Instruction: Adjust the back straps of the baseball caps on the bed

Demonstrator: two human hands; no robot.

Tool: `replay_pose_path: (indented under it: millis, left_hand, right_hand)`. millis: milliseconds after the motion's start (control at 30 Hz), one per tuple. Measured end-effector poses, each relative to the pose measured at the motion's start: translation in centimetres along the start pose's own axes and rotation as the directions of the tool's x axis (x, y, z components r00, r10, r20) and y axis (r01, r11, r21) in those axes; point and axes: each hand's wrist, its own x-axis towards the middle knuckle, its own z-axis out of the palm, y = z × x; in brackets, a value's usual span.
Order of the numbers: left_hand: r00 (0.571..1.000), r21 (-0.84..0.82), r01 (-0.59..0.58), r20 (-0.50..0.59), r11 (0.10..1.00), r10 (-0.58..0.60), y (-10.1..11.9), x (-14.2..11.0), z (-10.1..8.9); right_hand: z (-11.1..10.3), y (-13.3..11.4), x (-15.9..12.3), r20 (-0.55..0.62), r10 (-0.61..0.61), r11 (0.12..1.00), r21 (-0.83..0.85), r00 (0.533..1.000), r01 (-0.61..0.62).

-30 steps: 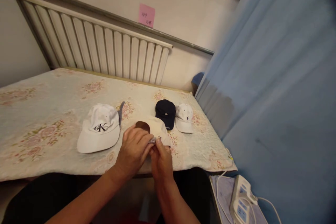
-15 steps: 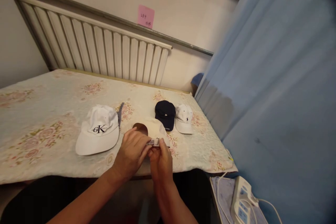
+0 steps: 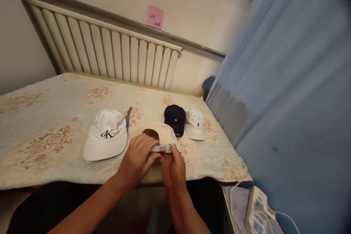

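Observation:
A cream baseball cap [image 3: 166, 134] is held above the near edge of the bed, its back strap and metal buckle [image 3: 162, 148] turned toward me. My left hand [image 3: 138, 157] grips the cap by the left end of the strap, fingers curled round it. On the other side, my right hand [image 3: 174, 162] pinches the cap near the right end of the strap, its thumb beside the metal loop. To the left lies a white cap [image 3: 105, 135] with black letters. Behind the held cap sit a black cap [image 3: 174, 119] and a smaller white cap [image 3: 195, 124], side by side.
The caps lie on a flowered bedspread [image 3: 68, 109]. A radiator [image 3: 109, 49] and a pink note [image 3: 155, 17] are on the wall behind. Blue curtain [image 3: 287, 98] hangs at the right. At lower right, a power strip [image 3: 256, 210] with cables rests on a small surface.
My left fingers have shifted off the buckle plate, so more of the strap and plate shows. The whole view has moved slightly; the other caps stay in place.

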Motion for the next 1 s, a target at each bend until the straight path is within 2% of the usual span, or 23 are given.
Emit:
replay_pose_path:
  millis: [133,200,367,533,633,733,867,1000]
  left_hand:
    - [0.996,0.081,0.076,-0.050,0.994,-0.072,-1.0,-1.1,-0.9]
    - [0.991,0.128,0.133,-0.048,0.983,-0.127,-1.7,-1.7,-0.9]
    - [0.961,0.117,0.271,0.023,0.955,-0.275,-3.8,-2.7,0.5]
    - [0.926,0.047,0.366,0.081,0.929,-0.369,-5.8,-2.3,1.8]
    - [0.898,0.039,0.419,0.132,0.907,-0.420,-5.8,-1.8,1.8]
    - [0.894,0.021,0.425,0.148,0.905,-0.423,-5.1,-1.5,1.6]
    - [0.901,0.002,0.420,0.119,0.908,-0.417,-4.3,-1.6,1.4]
    - [0.898,0.012,0.432,0.082,0.902,-0.432,-4.4,-2.1,1.5]
  right_hand:
    - [-0.6,-0.2,0.4,0.025,0.102,0.975,0.194,0.994,-0.105]
    - [-0.8,-0.2,0.5,0.011,0.133,0.963,0.235,0.991,-0.132]
    - [-0.8,-0.4,0.3,-0.002,0.138,0.962,0.237,0.990,-0.134]
    - [-1.1,-0.8,0.2,0.012,0.146,0.952,0.270,0.989,-0.144]
    - [-1.2,-1.0,0.2,-0.009,0.158,0.943,0.298,0.987,-0.148]
    - [-1.0,-1.1,0.1,-0.015,0.156,0.932,0.335,0.988,-0.142]
    - [-0.5,-1.1,-0.1,-0.014,0.122,0.940,0.324,0.992,-0.111]
    - [-0.2,-1.2,0.0,-0.002,0.139,0.953,0.273,0.990,-0.133]
